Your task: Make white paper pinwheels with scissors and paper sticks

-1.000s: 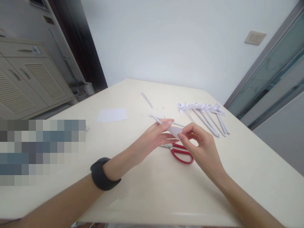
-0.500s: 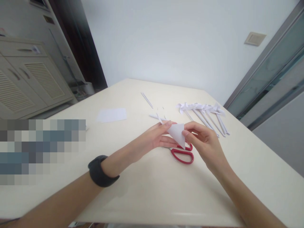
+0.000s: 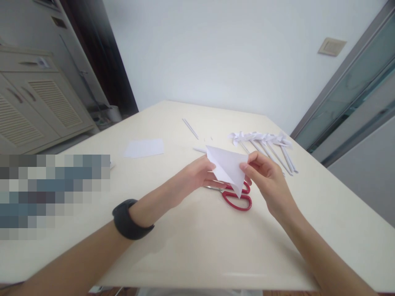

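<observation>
**Open tabletop near the edge, clutter toward the far side**

Both hands, the left hand [image 3: 193, 179] and the right hand [image 3: 267, 181], hold a folded white paper [image 3: 228, 166] above the cream table [image 3: 197, 246], whose near stretch lies bare and passable. Red-handled scissors [image 3: 236, 196] sit directly beneath the paper, blocking a straight descent. Beyond the right hand, a row of paper pinwheels [image 3: 265, 144] crowds the far right. A thin paper stick [image 3: 190, 128] and a flat white sheet [image 3: 144, 148] occupy the far left, with clear surface between them.
</observation>
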Action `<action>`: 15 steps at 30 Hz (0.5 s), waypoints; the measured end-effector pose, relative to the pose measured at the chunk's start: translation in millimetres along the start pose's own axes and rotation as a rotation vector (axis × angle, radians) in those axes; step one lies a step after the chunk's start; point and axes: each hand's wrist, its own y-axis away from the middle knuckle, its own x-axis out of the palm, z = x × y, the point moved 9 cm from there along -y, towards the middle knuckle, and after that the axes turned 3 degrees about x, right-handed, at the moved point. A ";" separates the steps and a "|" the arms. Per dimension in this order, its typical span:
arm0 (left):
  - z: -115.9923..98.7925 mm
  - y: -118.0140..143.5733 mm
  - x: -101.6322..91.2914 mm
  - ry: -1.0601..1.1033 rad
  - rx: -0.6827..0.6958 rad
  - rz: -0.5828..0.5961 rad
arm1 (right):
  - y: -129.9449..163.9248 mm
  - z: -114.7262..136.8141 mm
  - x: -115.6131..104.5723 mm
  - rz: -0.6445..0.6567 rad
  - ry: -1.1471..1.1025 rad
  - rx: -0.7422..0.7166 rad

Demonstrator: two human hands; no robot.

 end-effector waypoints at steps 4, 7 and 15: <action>3.1 1.8 -9.4 0.017 -0.015 -0.068 | 0.7 0.4 -4.9 -0.053 0.049 -0.016; 1.7 4.1 -19.7 -0.105 -0.003 -0.172 | -0.2 -0.5 -6.8 -0.073 0.099 -0.029; -9.4 5.2 -19.4 -0.503 0.029 -0.187 | -8.3 -16.3 -6.5 -0.019 0.294 0.052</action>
